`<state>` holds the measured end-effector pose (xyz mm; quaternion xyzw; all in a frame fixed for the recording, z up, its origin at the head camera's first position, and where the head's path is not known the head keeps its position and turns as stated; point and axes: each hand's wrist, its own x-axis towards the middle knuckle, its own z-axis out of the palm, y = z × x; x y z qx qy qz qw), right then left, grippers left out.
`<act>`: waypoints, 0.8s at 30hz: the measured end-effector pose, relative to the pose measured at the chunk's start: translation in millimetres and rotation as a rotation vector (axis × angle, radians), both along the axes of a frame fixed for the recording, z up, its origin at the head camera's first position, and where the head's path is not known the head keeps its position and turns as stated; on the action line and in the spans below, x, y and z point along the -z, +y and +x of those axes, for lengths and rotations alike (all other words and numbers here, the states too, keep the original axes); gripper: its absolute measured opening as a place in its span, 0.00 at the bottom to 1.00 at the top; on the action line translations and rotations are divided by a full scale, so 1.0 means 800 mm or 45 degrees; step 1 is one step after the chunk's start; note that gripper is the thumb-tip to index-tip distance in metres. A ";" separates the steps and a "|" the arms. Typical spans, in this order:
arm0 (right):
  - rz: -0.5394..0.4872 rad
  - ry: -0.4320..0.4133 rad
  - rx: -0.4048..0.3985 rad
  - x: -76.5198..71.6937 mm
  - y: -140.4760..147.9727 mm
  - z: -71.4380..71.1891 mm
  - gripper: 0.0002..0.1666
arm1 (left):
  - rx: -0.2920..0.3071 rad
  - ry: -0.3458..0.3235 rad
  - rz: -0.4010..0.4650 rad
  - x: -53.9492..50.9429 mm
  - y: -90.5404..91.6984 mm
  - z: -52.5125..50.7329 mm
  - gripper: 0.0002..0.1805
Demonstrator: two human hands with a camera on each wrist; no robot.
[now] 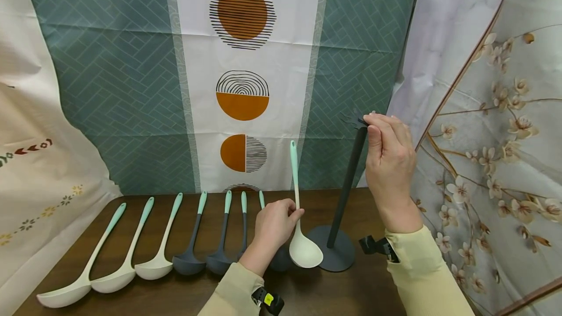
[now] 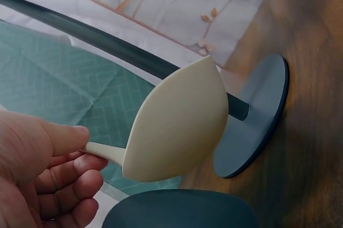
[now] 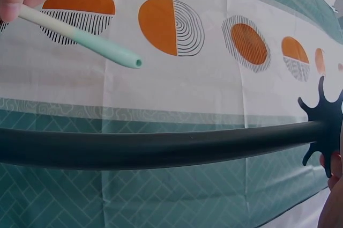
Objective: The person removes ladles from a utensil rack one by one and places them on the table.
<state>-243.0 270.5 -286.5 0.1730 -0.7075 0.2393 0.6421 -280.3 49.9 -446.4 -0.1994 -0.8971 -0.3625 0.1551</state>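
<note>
My left hand point(image 1: 274, 223) pinches a cream ladle point(image 1: 306, 251) by its shaft, just above the bowl. The mint handle end points up and the bowl hangs low, in front of the stand's base. In the left wrist view the ladle's bowl point(image 2: 177, 120) shows its rounded back. A dark utensil stand point(image 1: 349, 184) stands upright on a round base, right of the ladle. At its top, my right hand point(image 1: 391, 160) holds one of the curved hooks between thumb and fingers; the right wrist view shows the hook ring point(image 3: 325, 123), the fingertips partly hidden behind it. Ladle and stand are apart.
On the brown table point(image 1: 167, 301) several ladles lie in a row to the left: cream ones point(image 1: 153, 268), then dark ones point(image 1: 190, 263) with mint handle ends. Another dark bowl point(image 1: 281, 260) lies partly behind my left hand. Patterned cloths point(image 1: 110, 87) hang behind and at both sides.
</note>
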 end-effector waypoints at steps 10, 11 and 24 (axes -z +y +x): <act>0.000 0.005 0.000 0.001 0.001 0.000 0.28 | -0.016 -0.063 -0.041 0.010 0.004 -0.011 0.09; 0.001 0.004 -0.001 0.001 0.001 0.000 0.28 | -0.017 -0.070 -0.045 0.011 0.004 -0.012 0.09; -0.006 -0.001 -0.006 0.002 0.002 0.000 0.30 | -0.033 -0.118 -0.074 0.025 0.004 -0.020 0.12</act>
